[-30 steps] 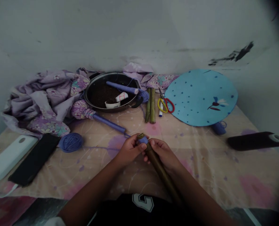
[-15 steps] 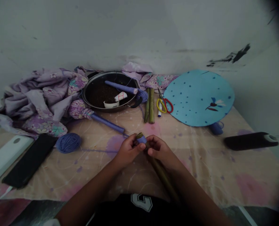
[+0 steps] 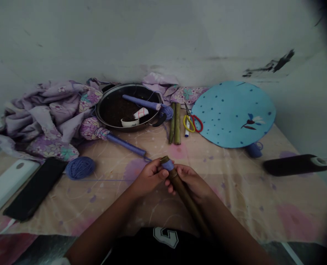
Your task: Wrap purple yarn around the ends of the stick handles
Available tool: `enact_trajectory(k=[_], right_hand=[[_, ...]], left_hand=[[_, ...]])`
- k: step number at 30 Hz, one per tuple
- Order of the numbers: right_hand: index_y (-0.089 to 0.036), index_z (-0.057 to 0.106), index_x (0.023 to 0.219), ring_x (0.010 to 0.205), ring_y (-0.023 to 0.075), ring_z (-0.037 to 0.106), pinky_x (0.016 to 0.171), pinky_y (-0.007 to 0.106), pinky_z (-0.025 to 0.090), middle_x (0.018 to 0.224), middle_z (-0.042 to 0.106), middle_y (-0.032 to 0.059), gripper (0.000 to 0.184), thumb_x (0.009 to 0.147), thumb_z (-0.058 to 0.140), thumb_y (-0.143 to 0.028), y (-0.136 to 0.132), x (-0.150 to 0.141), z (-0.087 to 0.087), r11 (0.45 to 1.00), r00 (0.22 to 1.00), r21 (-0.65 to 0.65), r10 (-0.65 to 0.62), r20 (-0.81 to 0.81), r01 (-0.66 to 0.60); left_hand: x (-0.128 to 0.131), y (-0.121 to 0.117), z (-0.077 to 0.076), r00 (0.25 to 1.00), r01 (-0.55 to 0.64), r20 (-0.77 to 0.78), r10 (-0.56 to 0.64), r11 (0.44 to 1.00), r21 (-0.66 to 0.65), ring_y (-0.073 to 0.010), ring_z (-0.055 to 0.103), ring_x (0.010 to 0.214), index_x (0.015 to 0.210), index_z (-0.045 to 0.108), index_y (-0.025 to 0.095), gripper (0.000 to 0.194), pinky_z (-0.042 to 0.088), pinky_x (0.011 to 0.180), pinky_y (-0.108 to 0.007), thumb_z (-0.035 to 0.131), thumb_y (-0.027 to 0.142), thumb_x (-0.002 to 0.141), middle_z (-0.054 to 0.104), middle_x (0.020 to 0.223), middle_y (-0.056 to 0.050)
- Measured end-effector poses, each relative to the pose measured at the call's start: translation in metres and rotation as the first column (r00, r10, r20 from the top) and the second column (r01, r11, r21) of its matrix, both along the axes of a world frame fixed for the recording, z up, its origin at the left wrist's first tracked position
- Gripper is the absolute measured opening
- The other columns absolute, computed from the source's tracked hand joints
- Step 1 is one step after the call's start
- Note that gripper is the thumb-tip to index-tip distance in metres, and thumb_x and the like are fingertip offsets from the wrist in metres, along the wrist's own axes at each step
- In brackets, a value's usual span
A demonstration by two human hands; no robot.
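Stick (image 3: 187,195), brown and tilted, slants away from the person's black shirt (image 3: 135,246) over the table (image 3: 243,206), purple yarn (image 3: 167,165) banding its far end. The left hand (image 3: 149,178) has its fingers closed on that end; the right hand (image 3: 193,180) curls its fingers around the stick just nearer. Farther off lie a yarn ball (image 3: 80,168), scissors (image 3: 190,115) and, near the wall (image 3: 152,44), a black pan (image 3: 108,124).

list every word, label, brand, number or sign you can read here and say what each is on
Nothing reads for certain.
Black shirt: one large white-outlined character, too unclear from this angle to say which letter or number.
White cup in the pan: small dark marks, too small to read.
White piece with red lines: no readable text.
Marker: any print is too small to read.
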State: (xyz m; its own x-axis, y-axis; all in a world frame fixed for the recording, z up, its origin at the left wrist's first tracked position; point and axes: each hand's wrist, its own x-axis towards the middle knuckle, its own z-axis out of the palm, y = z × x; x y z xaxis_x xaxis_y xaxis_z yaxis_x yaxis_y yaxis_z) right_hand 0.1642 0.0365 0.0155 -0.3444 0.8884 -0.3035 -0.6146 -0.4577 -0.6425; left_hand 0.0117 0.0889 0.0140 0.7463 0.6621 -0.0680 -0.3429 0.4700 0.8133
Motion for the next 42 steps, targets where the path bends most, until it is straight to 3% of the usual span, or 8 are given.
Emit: enact_trajectory(k=[5, 13, 16, 22, 32, 36, 39, 42], right_hand=[[-0.014, 0.062, 0.088, 0.057, 0.0129, 0.067, 0.050, 0.020, 0.052, 0.074, 0.071, 0.0064, 0.031, 0.083, 0.061, -0.045, 0.000, -0.003, 0.001, 0.998, 0.999, -0.024, 0.053, -0.014, -0.053], [-0.019, 0.059, 0.089, 0.053, 0.0084, 0.058, 0.049, 0.021, 0.052, 0.075, 0.061, -0.0027, 0.038, 0.065, 0.079, -0.041, 0.002, -0.005, -0.005, 0.989, 0.986, 0.077, -0.136, 0.097, 0.129], [-0.018, 0.061, 0.086, 0.055, 0.0074, 0.058, 0.052, 0.018, 0.051, 0.072, 0.061, -0.0035, 0.034, 0.063, 0.081, -0.034, 0.002, -0.004, -0.004, 0.986, 0.982, 0.122, -0.130, 0.137, 0.113], [-0.016, 0.067, 0.090, 0.060, 0.0094, 0.064, 0.059, 0.019, 0.050, 0.072, 0.068, 0.0024, 0.028, 0.076, 0.070, -0.040, 0.000, -0.003, -0.003, 0.994, 0.993, 0.092, -0.073, 0.092, 0.065], [-0.015, 0.063, 0.094, 0.063, 0.0122, 0.065, 0.059, 0.023, 0.049, 0.079, 0.067, 0.0053, 0.032, 0.081, 0.064, -0.044, -0.003, -0.005, -0.003, 0.992, 0.999, 0.122, -0.043, 0.028, 0.039], [-0.018, 0.056, 0.099, 0.063, 0.0135, 0.062, 0.055, 0.025, 0.049, 0.080, 0.064, 0.0026, 0.044, 0.069, 0.075, -0.045, -0.002, -0.009, -0.003, 0.988, 0.993, 0.145, -0.074, 0.087, 0.061], [-0.020, 0.055, 0.089, 0.059, 0.0104, 0.056, 0.052, 0.022, 0.045, 0.075, 0.060, -0.0022, 0.039, 0.064, 0.079, -0.038, 0.000, -0.011, -0.004, 0.985, 0.978, 0.126, -0.138, 0.158, 0.118], [-0.019, 0.056, 0.081, 0.055, 0.0072, 0.050, 0.050, 0.018, 0.038, 0.070, 0.056, -0.0043, 0.034, 0.063, 0.080, -0.035, 0.001, -0.010, -0.004, 0.981, 0.952, 0.086, -0.189, 0.239, 0.173]], left_hand=[[-0.004, 0.000, 0.000, 0.999, 0.040, 0.003, -0.040, 0.999, -0.012, -0.0131, 0.058, 0.046, 0.101, 0.053, 0.014, 0.037, 0.049, 0.048, -0.027, 0.065, 0.040, 0.078, 0.053, 0.057, 0.004], [-0.005, 0.010, 0.002, 0.900, -0.204, -0.338, 0.276, 0.951, 0.233, -0.0061, 0.042, 0.054, 0.076, 0.055, 0.013, 0.044, 0.031, 0.049, -0.018, 0.074, 0.049, 0.062, 0.045, 0.061, 0.005], [-0.004, 0.011, 0.002, 0.906, -0.188, -0.329, 0.264, 0.951, 0.246, -0.0073, 0.044, 0.055, 0.075, 0.053, 0.014, 0.046, 0.034, 0.051, -0.019, 0.074, 0.052, 0.061, 0.047, 0.063, 0.004], [-0.004, 0.009, 0.005, 0.978, -0.064, -0.192, 0.081, 0.994, 0.090, -0.0095, 0.056, 0.050, 0.093, 0.053, 0.014, 0.041, 0.041, 0.050, -0.021, 0.069, 0.045, 0.072, 0.057, 0.063, 0.002], [-0.006, 0.005, 0.001, 0.997, -0.055, -0.057, 0.059, 0.996, 0.066, -0.0114, 0.059, 0.046, 0.088, 0.050, 0.016, 0.032, 0.048, 0.045, -0.023, 0.068, 0.038, 0.075, 0.056, 0.061, 0.004], [-0.005, 0.007, 0.003, 0.981, -0.084, -0.167, 0.101, 0.991, 0.104, -0.0106, 0.055, 0.046, 0.081, 0.046, 0.017, 0.039, 0.042, 0.045, -0.021, 0.071, 0.045, 0.069, 0.054, 0.059, 0.004], [-0.005, 0.011, 0.004, 0.928, -0.180, -0.294, 0.230, 0.966, 0.187, -0.0065, 0.045, 0.051, 0.075, 0.046, 0.016, 0.048, 0.033, 0.048, -0.019, 0.075, 0.051, 0.060, 0.047, 0.060, 0.006], [-0.004, 0.013, 0.003, 0.901, -0.198, -0.345, 0.263, 0.957, 0.213, -0.0062, 0.037, 0.054, 0.071, 0.044, 0.016, 0.053, 0.028, 0.049, -0.019, 0.074, 0.057, 0.056, 0.041, 0.060, 0.007]])
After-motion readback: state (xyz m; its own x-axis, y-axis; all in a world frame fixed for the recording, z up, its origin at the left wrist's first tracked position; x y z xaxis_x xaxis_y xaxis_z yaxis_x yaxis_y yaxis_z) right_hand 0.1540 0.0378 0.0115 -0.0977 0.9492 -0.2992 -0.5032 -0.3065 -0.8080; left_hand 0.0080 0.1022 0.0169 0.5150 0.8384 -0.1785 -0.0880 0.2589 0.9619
